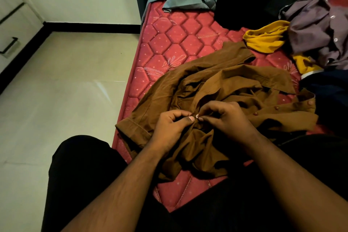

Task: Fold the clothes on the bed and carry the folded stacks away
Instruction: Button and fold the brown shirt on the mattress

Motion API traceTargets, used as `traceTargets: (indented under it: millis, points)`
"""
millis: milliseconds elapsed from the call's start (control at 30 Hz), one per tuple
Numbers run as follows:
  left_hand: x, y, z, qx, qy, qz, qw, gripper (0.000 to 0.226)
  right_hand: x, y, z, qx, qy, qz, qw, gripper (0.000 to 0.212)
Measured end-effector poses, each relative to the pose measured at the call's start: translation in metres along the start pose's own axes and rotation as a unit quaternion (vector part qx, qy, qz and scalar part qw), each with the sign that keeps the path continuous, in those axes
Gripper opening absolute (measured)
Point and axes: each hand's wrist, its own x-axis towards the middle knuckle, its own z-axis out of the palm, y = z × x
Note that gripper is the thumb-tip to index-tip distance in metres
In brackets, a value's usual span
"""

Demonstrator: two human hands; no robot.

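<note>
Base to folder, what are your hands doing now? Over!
Both hands, left and right, pinching a button on the brown shirt. Shirt crumpled, unfolded. Nothing in the way.

1. Left hand (170, 125): bare; no ring, watch or band visible. Thumbnail short, pale.
2. Right hand (226, 118): bare, no jewellery visible.
3. Both forearms (131, 184) bare up to frame edge at 6 o'clock; no sleeve in view.
4. Legs: black trousers (81, 165), plain, no markings discernible; fabric too dark for detail.
</note>
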Motion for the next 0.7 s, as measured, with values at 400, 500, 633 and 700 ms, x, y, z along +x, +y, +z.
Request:
traceTargets:
  millis: [400, 500, 633, 700]
  points:
    - [-0.002, -0.007, -0.004, 0.183, 0.014, 0.153, 0.971, 0.015, 0.000, 0.010, 0.004, -0.028, -0.008, -0.007, 1.000, 0.045]
    - [0.000, -0.012, -0.004, 0.250, 0.037, 0.237, 0.938, 0.018, 0.001, 0.015, 0.006, -0.048, -0.003, -0.026, 0.999, 0.035]
    - [0.002, -0.016, -0.001, 0.242, 0.041, 0.233, 0.941, 0.022, 0.002, 0.020, 0.005, -0.115, 0.009, -0.045, 0.992, 0.014]
    - [0.004, -0.015, -0.002, 0.198, 0.031, 0.172, 0.964, 0.023, 0.001, 0.018, 0.005, -0.151, 0.020, -0.066, 0.986, 0.014]
